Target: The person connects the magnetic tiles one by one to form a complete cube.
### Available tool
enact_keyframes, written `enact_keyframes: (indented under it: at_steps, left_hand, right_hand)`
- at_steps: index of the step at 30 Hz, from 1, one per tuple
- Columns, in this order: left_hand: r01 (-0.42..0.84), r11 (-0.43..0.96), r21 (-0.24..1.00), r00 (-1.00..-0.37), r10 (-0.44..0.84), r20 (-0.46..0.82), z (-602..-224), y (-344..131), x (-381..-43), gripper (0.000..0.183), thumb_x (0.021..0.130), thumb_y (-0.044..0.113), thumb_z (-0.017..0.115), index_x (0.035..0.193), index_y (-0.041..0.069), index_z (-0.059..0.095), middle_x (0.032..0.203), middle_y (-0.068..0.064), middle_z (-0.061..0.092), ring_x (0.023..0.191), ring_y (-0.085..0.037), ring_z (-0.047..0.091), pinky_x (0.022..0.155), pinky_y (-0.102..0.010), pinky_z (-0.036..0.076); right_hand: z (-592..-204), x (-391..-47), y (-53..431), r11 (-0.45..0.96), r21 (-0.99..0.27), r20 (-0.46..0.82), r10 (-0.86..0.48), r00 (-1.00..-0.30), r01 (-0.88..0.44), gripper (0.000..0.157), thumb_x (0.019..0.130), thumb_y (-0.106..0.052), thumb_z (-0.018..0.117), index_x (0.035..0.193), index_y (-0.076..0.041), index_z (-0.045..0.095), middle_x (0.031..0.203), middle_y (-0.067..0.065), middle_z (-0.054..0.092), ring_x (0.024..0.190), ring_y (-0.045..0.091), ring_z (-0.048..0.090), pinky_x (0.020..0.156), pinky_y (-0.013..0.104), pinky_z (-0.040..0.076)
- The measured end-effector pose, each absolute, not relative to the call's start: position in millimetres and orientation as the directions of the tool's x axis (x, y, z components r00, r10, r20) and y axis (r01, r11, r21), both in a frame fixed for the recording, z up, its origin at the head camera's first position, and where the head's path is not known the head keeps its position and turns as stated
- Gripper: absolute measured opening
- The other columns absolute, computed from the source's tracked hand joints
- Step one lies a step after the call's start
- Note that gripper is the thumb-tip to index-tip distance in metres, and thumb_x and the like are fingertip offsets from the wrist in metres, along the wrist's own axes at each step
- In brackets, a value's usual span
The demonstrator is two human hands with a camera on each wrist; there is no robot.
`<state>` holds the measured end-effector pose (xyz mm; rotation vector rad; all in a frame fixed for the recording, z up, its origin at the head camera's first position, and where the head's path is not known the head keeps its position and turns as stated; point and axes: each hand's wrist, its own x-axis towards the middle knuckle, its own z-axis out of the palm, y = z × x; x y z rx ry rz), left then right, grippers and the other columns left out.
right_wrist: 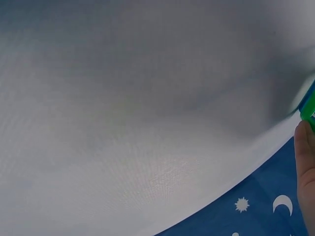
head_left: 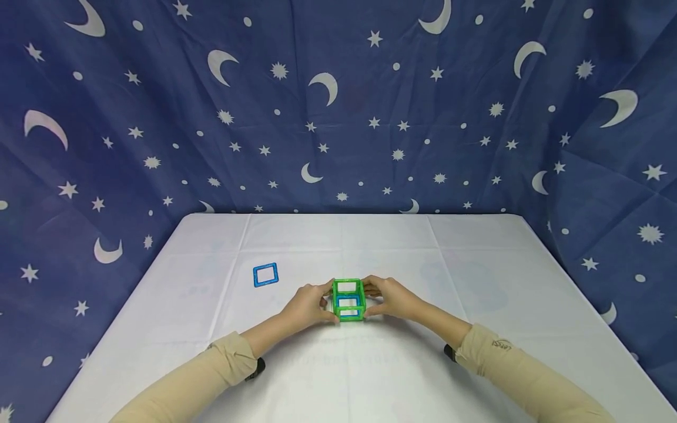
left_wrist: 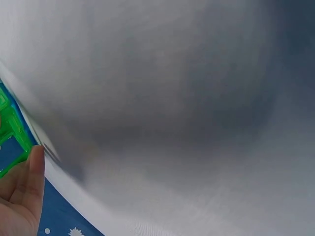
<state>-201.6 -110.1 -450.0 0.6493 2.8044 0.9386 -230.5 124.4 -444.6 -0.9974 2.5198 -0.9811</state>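
Note:
An open-topped box of magnetic tiles [head_left: 349, 308], with green frame sides and blue at its base, stands on the white table near its middle. My left hand [head_left: 308, 306] grips its left side, thumb at the near corner and fingers toward the far corner. On the opposite side, my right hand [head_left: 394, 299] holds it in much the same way. Only a green corner and blue edge of the box show beside the thumb in each wrist view. Farther back to the left lies a flat blue square magnetic tile [head_left: 266, 284], apart from both hands.
A white cloth with fold creases covers the table [head_left: 338, 382]. Behind it and along both sides hangs a dark blue curtain [head_left: 359, 94] printed with white moons and stars. A dark strap [head_left: 256, 370] shows under the left cuff.

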Motion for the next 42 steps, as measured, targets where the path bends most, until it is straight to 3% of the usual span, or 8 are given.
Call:
enact_keyframes:
  at_steps: [8,15,19,23,30,42]
  left_hand:
    - [0.379,0.713,0.59,-0.902,0.427,0.062,-451,-109,-199,0.09,0.064,0.028,0.085,0.135,-0.008,0.043,0.105,-0.016,0.07,0.086,-0.02,0.068,0.071,-0.028,0.055]
    - [0.384,0.733,0.562,-0.902,0.428,0.057,-450,-109,-199,0.091,0.065,0.033,0.084,0.136,-0.007,0.043,0.101,-0.015,0.071,0.075,-0.015,0.063,0.065,-0.024,0.051]
    - [0.343,0.708,0.617,-0.907,0.419,0.024,-449,-109,-202,0.092,0.067,0.028,0.085,0.139,-0.006,0.039,0.111,-0.017,0.067,0.09,-0.022,0.065,0.075,-0.031,0.054]
    - [0.286,0.683,0.673,-0.91,0.412,-0.032,-454,-108,-205,0.094,0.066,0.021,0.086,0.141,-0.004,0.036,0.12,-0.017,0.057,0.102,-0.026,0.057,0.084,-0.038,0.052]
    - [0.309,0.702,0.642,-0.915,0.403,-0.001,-463,-105,-207,0.083,0.064,0.023,0.087,0.132,-0.004,0.047,0.116,-0.013,0.053,0.103,-0.024,0.051,0.094,-0.041,0.046]
    - [0.355,0.732,0.582,-0.916,0.397,0.058,-462,-102,-204,0.079,0.058,0.025,0.09,0.124,-0.004,0.056,0.101,-0.008,0.062,0.089,-0.017,0.053,0.083,-0.037,0.049]
  right_hand:
    - [-443,-227,122,0.549,-0.676,0.011,-0.659,-0.752,-0.491,0.062,0.074,-0.014,0.079,0.124,0.008,0.049,0.124,0.021,0.059,0.113,0.031,0.061,0.093,0.032,0.051]
    - [-439,-229,121,0.558,-0.687,-0.022,-0.656,-0.755,-0.465,0.067,0.075,-0.013,0.077,0.129,0.011,0.044,0.125,0.025,0.058,0.113,0.033,0.06,0.092,0.032,0.052]
    - [-437,-231,122,0.572,-0.689,-0.062,-0.659,-0.75,-0.446,0.074,0.076,-0.011,0.077,0.135,0.011,0.038,0.129,0.025,0.055,0.117,0.035,0.057,0.095,0.036,0.05]
    - [-441,-232,121,0.645,-0.622,-0.113,-0.634,-0.765,-0.443,0.077,0.075,-0.014,0.078,0.136,0.01,0.038,0.132,0.023,0.053,0.123,0.034,0.052,0.104,0.042,0.042]
    - [-450,-231,116,0.689,-0.565,-0.12,-0.614,-0.78,-0.454,0.081,0.073,-0.021,0.082,0.135,0.012,0.04,0.138,0.025,0.047,0.13,0.037,0.044,0.108,0.046,0.036]
    - [-454,-230,111,0.714,-0.505,-0.061,-0.589,-0.805,-0.484,0.078,0.066,-0.026,0.085,0.127,0.008,0.05,0.125,0.02,0.059,0.117,0.033,0.057,0.1,0.042,0.045]
